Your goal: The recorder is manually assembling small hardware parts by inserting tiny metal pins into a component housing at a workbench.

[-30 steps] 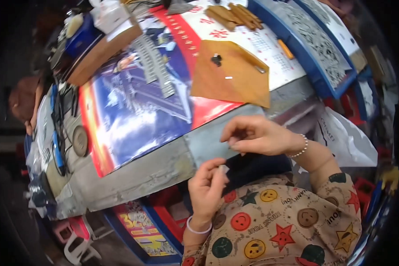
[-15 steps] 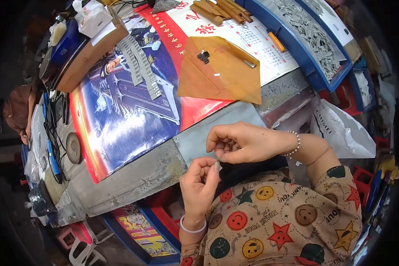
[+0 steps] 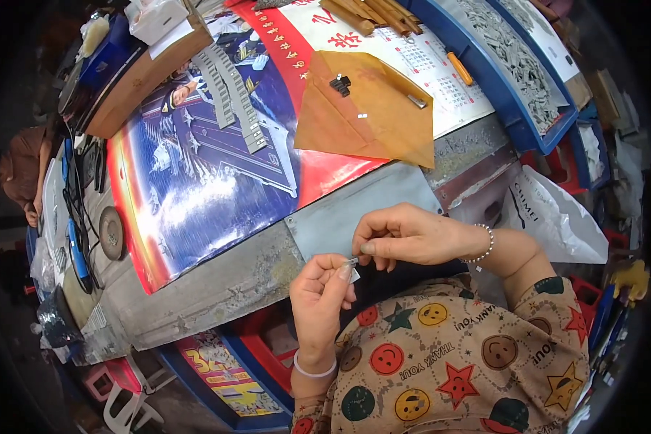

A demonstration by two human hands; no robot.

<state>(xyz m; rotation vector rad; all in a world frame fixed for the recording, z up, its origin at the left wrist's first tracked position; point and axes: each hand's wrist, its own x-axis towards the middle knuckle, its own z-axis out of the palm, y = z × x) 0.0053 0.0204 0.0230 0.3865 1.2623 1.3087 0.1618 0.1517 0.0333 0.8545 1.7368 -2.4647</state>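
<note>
Near the front edge of the table, my left hand (image 3: 321, 298) pinches a small silvery piece (image 3: 354, 270) between thumb and forefinger. Just to the right is my right hand (image 3: 416, 235), its thumb and fingertips pressed together close to the piece; whatever sits between them is too small to make out. Behind both hands lies a smooth grey plate (image 3: 369, 199) on the table edge. On an amber film sheet (image 3: 405, 134) beyond it are several small black pieces (image 3: 340, 84), a tiny white piece (image 3: 362, 116) and a short metal piece (image 3: 417, 101).
Two grey segmented strips (image 3: 240, 101) lie on a glossy poster (image 3: 202, 188). At the far right stands a blue tray (image 3: 510, 108) of small grey parts, with an orange stick-like tool (image 3: 459, 69) beside it. Rolled amber sheets (image 3: 369, 16) rest at the back. A blue-handled tool (image 3: 77, 249) lies left.
My right hand has shifted slightly right, and its fingertips now point at the silvery piece, which shows more clearly in my left hand. The view has tilted a little.
</note>
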